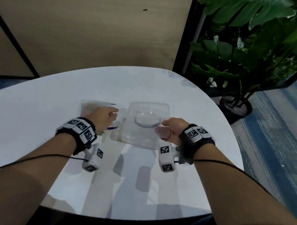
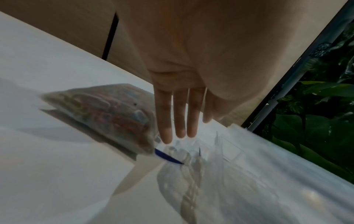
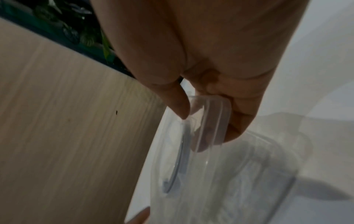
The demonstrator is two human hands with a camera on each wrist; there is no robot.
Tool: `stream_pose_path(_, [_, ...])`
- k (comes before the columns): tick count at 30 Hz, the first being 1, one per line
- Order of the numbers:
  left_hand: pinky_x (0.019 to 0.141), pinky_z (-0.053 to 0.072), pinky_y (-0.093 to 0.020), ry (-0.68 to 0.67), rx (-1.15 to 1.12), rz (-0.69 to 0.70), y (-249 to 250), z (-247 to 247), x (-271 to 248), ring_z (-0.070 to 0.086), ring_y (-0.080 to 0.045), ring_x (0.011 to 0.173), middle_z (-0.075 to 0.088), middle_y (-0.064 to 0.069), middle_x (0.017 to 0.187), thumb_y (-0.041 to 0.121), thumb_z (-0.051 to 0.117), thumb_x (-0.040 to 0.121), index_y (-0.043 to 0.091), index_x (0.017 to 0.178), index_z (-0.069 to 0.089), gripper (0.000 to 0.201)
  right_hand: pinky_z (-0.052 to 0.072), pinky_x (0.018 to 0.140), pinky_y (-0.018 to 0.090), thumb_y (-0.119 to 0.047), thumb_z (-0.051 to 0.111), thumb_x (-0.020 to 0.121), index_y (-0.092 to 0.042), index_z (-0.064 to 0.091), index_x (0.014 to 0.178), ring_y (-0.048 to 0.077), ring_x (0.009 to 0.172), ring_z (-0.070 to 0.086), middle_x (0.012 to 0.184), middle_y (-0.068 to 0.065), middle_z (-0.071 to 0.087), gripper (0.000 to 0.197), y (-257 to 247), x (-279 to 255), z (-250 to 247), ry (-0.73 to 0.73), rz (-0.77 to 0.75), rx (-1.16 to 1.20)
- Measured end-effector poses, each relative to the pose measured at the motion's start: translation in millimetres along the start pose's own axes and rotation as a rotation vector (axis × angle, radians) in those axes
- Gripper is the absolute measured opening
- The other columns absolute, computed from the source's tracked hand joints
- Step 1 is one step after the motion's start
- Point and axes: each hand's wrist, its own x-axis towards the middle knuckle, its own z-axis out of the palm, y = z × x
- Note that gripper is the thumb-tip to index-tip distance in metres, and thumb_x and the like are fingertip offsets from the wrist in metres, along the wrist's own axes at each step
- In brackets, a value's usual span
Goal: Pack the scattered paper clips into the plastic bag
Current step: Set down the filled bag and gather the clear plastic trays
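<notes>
Two hands: right hand [image 3: 220,84] pinching clear container [image 1: 146,125] rim; left hand [image 2: 184,84] fingers straight by plastic bag [image 2: 107,112]

Both forearms are showing bare in the head view; any sleeve edge is lying outside the frame. The left hand [image 1: 104,118] is wearing a black wrist strap [image 1: 79,131] at centre left, carrying a band of white blocks printed with black-and-white square markers. A white camera module [image 1: 93,159] is hanging just below it, showing two more markers. A thin black cable [image 1: 22,160] is running from it toward the lower left. The right hand [image 1: 173,130] is wearing a matching strap [image 1: 196,136] (markers facing upward) with its own white module [image 1: 166,158] and a black cable [image 1: 231,167] trailing right.
</notes>
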Motion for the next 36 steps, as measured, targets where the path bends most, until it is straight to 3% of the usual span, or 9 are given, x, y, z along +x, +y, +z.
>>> stream_pose_path(3, [0.071, 0.054, -0.039, -0.055, -0.085, -0.038, 1, 6, -5, 0.061, -0.024, 0.081, 0.066, -0.006, 0.093, 0.032, 0.049, 0.101, 0.024, 0.108, 0.066, 0.020, 0.049, 0.052, 0.036, -0.009, 0.044, 0.095, -0.004, 0.052, 0.099, 0.023, 0.057, 0.062, 0.074, 0.012, 0.061, 0.011, 12, -1, 13, -0.018, 0.006, -0.076])
stream_pose_path(6, [0.076, 0.060, -0.039, -0.048, -0.061, -0.057, 4, 16, -8, 0.070, -0.029, 0.078, 0.070, -0.007, 0.094, 0.032, 0.060, 0.096, 0.015, 0.136, 0.056, 0.044, 0.059, 0.063, 0.037, -0.019, 0.054, 0.096, -0.005, 0.056, 0.095, 0.027, 0.078, 0.069, 0.092, 0.014, 0.067, 0.014, 15, -1, 23, 0.092, -0.063, -0.250])
stream_pose_path(9, [0.075, 0.061, -0.038, -0.030, -0.095, -0.071, 6, 21, -10, 0.073, -0.031, 0.081, 0.069, -0.014, 0.108, 0.022, 0.065, 0.094, 0.007, 0.144, 0.047, 0.055, 0.060, 0.075, 0.039, -0.044, 0.058, 0.089, -0.007, 0.058, 0.077, 0.031, 0.082, 0.072, 0.089, 0.012, 0.072, 0.039, 13, -1, 28, 0.331, -0.141, -0.755])
stream_pose_path(13, [0.074, 0.054, -0.029, -0.007, -0.093, -0.069, 12, 20, -8, 0.073, -0.025, 0.087, 0.073, -0.011, 0.105, 0.022, 0.068, 0.092, 0.008, 0.142, 0.049, 0.055, 0.047, 0.062, 0.028, -0.049, 0.063, 0.086, -0.011, 0.041, 0.063, 0.024, 0.075, 0.060, 0.074, 0.005, 0.056, 0.049, 9, -9, 27, 0.560, -0.206, -1.064])
stream_pose_path(17, [0.065, 0.054, -0.025, -0.019, -0.123, -0.066, 13, 21, -13, 0.074, -0.019, 0.080, 0.077, -0.005, 0.089, 0.023, 0.074, 0.086, 0.016, 0.144, 0.046, 0.065, 0.058, 0.065, 0.030, -0.027, 0.065, 0.080, -0.009, 0.059, 0.078, 0.028, 0.078, 0.072, 0.089, 0.011, 0.073, 0.020, 9, 1, 19, 0.481, -0.096, -0.928])
stream_pose_path(21, [0.079, 0.061, -0.031, -0.034, -0.179, -0.086, 15, 26, -19, 0.075, -0.022, 0.078, 0.075, -0.009, 0.097, 0.017, 0.071, 0.089, 0.018, 0.148, 0.043, 0.065, 0.055, 0.094, 0.040, -0.022, 0.062, 0.087, -0.007, 0.062, 0.118, 0.031, 0.106, 0.067, 0.117, 0.014, 0.068, 0.035, 11, 0, 7, 0.387, -0.091, -0.814])
stream_pose_path(24, [0.065, 0.060, -0.022, -0.060, -0.177, -0.107, 18, 32, -26, 0.072, -0.016, 0.067, 0.069, -0.007, 0.097, 0.016, 0.065, 0.094, 0.017, 0.151, 0.039, 0.063, 0.043, 0.108, 0.037, -0.020, 0.060, 0.093, -0.012, 0.050, 0.139, 0.029, 0.131, 0.050, 0.143, 0.011, 0.051, 0.048, 11, -16, 5, 0.277, -0.093, -0.692])
stream_pose_path(30, [0.076, 0.063, -0.040, -0.044, -0.248, -0.187, 16, 47, -38, 0.072, -0.023, 0.068, 0.069, -0.014, 0.094, 0.005, 0.067, 0.091, 0.011, 0.144, 0.047, 0.056, 0.057, 0.089, 0.043, -0.008, 0.063, 0.078, -0.020, 0.062, 0.118, 0.031, 0.101, 0.067, 0.116, 0.011, 0.067, 0.041, 25, -19, -7, 0.406, -0.171, -0.539])
stream_pose_path(36, [0.081, 0.061, -0.050, 0.100, -0.277, -0.328, 26, 55, -44, 0.073, -0.036, 0.085, 0.070, -0.019, 0.099, 0.004, 0.074, 0.078, 0.009, 0.139, 0.044, 0.068, 0.051, 0.086, 0.032, -0.009, 0.056, 0.086, -0.018, 0.056, 0.130, 0.031, 0.111, 0.062, 0.124, 0.012, 0.063, 0.045, 33, -35, -9, 0.480, -0.216, -0.761])
